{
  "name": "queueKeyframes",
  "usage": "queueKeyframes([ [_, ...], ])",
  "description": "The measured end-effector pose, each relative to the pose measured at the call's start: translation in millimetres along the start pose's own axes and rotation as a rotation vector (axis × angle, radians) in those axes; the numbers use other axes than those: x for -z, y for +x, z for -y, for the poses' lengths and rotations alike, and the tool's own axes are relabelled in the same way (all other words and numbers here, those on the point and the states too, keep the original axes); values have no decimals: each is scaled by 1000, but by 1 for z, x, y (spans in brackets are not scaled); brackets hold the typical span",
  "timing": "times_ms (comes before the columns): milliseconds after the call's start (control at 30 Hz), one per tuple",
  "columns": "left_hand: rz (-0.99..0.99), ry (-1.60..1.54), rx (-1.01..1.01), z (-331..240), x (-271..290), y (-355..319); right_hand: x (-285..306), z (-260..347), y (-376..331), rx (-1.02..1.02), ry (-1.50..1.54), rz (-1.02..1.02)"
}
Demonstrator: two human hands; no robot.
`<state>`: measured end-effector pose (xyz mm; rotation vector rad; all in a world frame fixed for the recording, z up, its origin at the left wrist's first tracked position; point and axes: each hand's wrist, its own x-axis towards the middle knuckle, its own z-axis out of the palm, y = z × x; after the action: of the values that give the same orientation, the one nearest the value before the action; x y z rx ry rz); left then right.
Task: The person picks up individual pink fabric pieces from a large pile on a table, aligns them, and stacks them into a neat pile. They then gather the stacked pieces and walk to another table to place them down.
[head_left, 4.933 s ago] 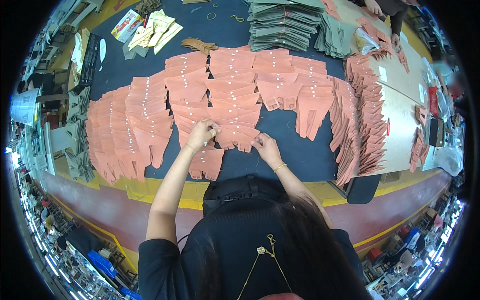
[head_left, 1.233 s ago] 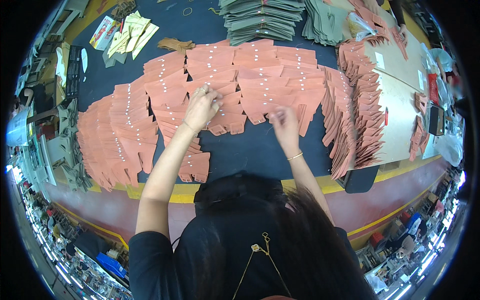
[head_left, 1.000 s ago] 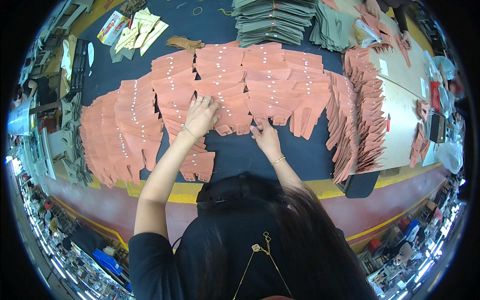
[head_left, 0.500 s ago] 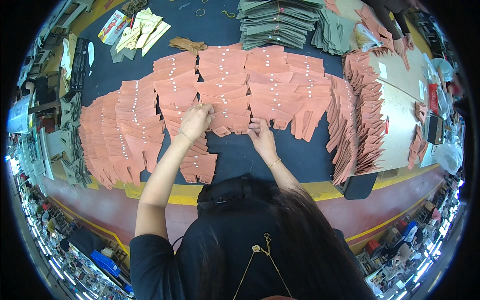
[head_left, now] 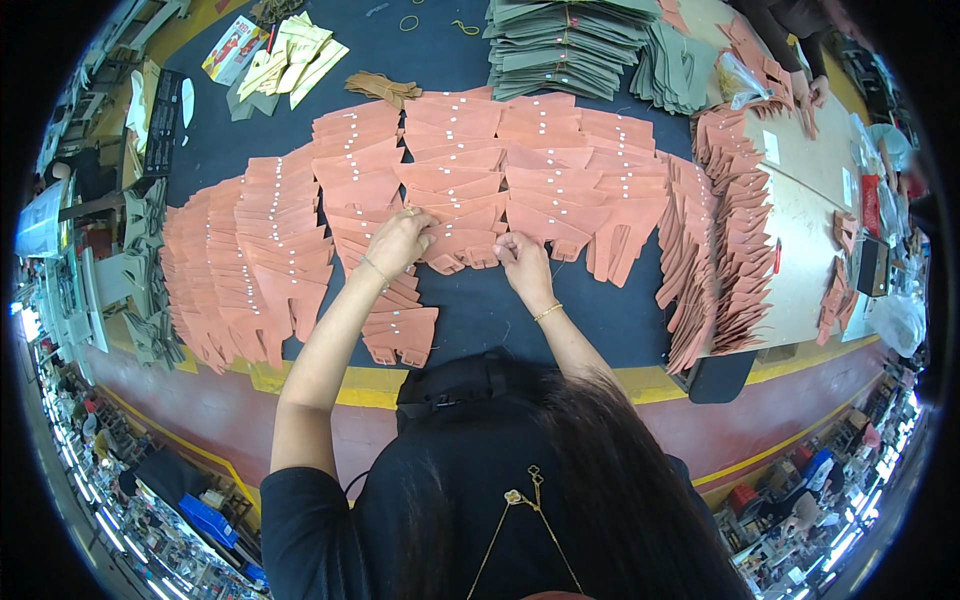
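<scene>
Both your hands are pinching one salmon-pink cut piece [head_left: 462, 246] at the near end of the middle overlapped row on the dark table [head_left: 560, 310], left hand [head_left: 398, 242] gripping its left edge, right hand [head_left: 522, 262] its right edge.

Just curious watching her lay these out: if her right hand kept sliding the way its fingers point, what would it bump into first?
Probably the left hand. The right hand points up-left across the terracotta cut piece that both hands touch, though the fisheye view makes the line uncertain.
</scene>
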<state>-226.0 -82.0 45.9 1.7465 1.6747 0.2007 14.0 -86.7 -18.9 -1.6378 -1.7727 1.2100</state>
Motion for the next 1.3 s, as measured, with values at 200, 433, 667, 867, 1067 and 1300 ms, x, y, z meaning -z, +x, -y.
queueKeyframes([
  [200, 18, 108, -80, -9, -7, -7, 10, 7, -4, -56, 105, 78],
  [433, 201, 106, -372, -61, -9, -21, 64, 4, -37, 75, 151, 264],
  [667, 265, -150, -253, -90, -56, 41, 104, -40, -47, -281, 171, 162],
  [867, 163, -161, -229, -97, -72, 71, 100, -65, -18, -413, 139, 76],
  [1067, 153, -119, -182, -100, -70, 74, 105, -57, -15, -302, 90, -10],
  [1300, -109, -137, -286, -94, -65, 58, 99, -56, -18, -166, -90, -255],
])
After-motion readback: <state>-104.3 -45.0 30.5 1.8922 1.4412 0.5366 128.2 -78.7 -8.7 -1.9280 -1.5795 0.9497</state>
